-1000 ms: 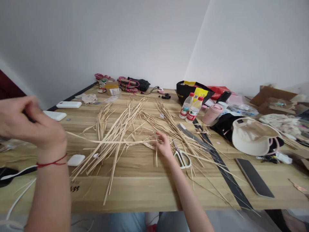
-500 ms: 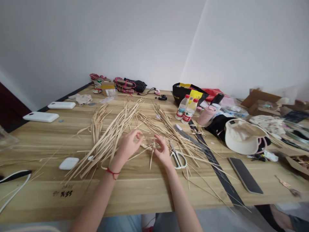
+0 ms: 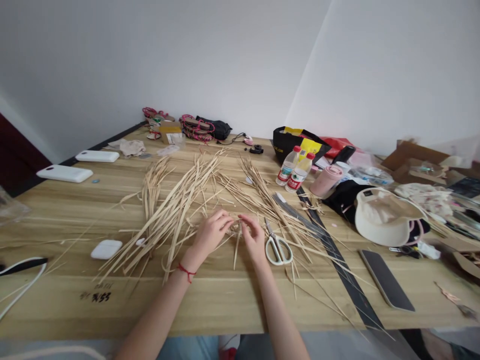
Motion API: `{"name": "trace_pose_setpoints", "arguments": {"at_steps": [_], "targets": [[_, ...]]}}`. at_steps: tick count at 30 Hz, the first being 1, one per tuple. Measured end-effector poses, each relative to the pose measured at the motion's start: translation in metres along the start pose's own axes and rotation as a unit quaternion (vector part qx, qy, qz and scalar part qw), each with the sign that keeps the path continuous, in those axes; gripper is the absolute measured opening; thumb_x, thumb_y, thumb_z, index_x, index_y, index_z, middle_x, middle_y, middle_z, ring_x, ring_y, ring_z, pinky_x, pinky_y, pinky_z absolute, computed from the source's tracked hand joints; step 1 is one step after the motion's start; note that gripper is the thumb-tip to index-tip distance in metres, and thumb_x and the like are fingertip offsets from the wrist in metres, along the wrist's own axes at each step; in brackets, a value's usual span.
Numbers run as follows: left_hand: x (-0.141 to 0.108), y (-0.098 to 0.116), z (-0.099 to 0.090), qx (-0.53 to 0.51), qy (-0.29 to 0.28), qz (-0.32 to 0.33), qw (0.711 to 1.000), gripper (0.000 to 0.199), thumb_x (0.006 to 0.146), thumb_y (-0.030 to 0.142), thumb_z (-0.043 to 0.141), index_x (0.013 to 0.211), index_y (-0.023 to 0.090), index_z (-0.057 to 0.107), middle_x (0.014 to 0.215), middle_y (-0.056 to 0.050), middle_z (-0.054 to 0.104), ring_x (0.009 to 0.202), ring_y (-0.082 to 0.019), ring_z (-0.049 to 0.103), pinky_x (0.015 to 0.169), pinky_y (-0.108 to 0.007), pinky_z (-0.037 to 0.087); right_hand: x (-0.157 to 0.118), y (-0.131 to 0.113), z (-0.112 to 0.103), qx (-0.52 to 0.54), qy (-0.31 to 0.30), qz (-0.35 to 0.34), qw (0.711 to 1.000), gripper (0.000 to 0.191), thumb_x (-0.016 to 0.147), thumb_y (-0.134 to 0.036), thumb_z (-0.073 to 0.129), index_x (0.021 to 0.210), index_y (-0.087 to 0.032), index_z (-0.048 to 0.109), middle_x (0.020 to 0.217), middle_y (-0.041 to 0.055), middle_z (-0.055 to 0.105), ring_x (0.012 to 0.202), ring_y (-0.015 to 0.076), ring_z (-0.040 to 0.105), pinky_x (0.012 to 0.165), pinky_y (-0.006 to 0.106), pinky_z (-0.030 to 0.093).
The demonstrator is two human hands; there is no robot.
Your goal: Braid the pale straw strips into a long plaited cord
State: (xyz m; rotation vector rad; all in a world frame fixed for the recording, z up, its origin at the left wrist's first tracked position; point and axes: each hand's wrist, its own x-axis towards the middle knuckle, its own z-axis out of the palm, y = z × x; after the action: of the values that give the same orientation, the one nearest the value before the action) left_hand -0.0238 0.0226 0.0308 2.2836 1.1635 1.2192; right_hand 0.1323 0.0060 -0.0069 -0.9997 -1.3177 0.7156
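Straw [image 3: 234, 228], woven into a small piece, sits between the left hand [image 3: 213, 231] and the right hand [image 3: 254, 237], both pinching it, while one loose strip [image 3: 236, 253] points toward the near edge of the desk [image 3: 221, 305].

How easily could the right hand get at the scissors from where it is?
Probably quite easily: the scissors lie just beside the right hand, and nothing seems to cover them. That hand appears busy with a small straw piece, though, so it might have to let go first.
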Motion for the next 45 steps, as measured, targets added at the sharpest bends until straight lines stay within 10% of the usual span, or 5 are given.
{"name": "trace_pose_setpoints", "arguments": {"at_steps": [14,27,34,45], "targets": [[-0.005,0.0,0.002,0.042,-0.042,0.033,0.998,0.02,0.089,0.014,0.045,0.097,0.022,0.062,0.099,-0.007,0.062,0.094,-0.024,0.058,0.081,-0.038,0.045,-0.004,-0.01,0.005,-0.088,-0.032,-0.064,0.993,0.025,0.081,-0.024,0.058,0.105,-0.023,0.063,0.1,0.0069,0.067,0.094,0.0223,0.062,0.088,0.04,0.048],[-0.004,-0.006,0.005,-0.05,-0.075,-0.126,0.988,0.016,0.09,0.021,0.043,0.089,0.019,0.059,0.09,-0.004,0.065,0.085,-0.019,0.059,0.077,-0.031,0.044,-0.005,-0.009,0.004,-0.096,-0.056,-0.089,0.99,0.024,0.081,-0.017,0.053,0.103,-0.021,0.062,0.099,0.0069,0.066,0.094,0.0203,0.061,0.087,0.037,0.048],[-0.003,-0.015,0.0,-0.257,-0.172,-0.208,0.928,0.024,0.085,0.037,0.053,0.086,0.016,0.063,0.083,-0.003,0.063,0.08,-0.017,0.056,0.073,-0.028,0.042,-0.007,-0.015,0.003,-0.029,-0.045,-0.04,0.998,0.02,0.082,-0.016,0.055,0.098,-0.021,0.065,0.095,0.0062,0.067,0.09,0.0197,0.063,0.082,0.035,0.051],[-0.008,-0.019,0.02,-0.462,-0.144,-0.333,0.809,0.036,0.071,0.04,0.07,0.096,0.014,0.066,0.08,-0.002,0.059,0.055,-0.006,0.038,0.05,-0.022,0.026,-0.009,-0.008,0.004,0.02,-0.005,0.013,1.0,0.027,0.075,-0.023,0.067,0.103,-0.02,0.066,0.101,0.0083,0.067,0.09,0.0201,0.065,0.082,0.036,0.053]]}}
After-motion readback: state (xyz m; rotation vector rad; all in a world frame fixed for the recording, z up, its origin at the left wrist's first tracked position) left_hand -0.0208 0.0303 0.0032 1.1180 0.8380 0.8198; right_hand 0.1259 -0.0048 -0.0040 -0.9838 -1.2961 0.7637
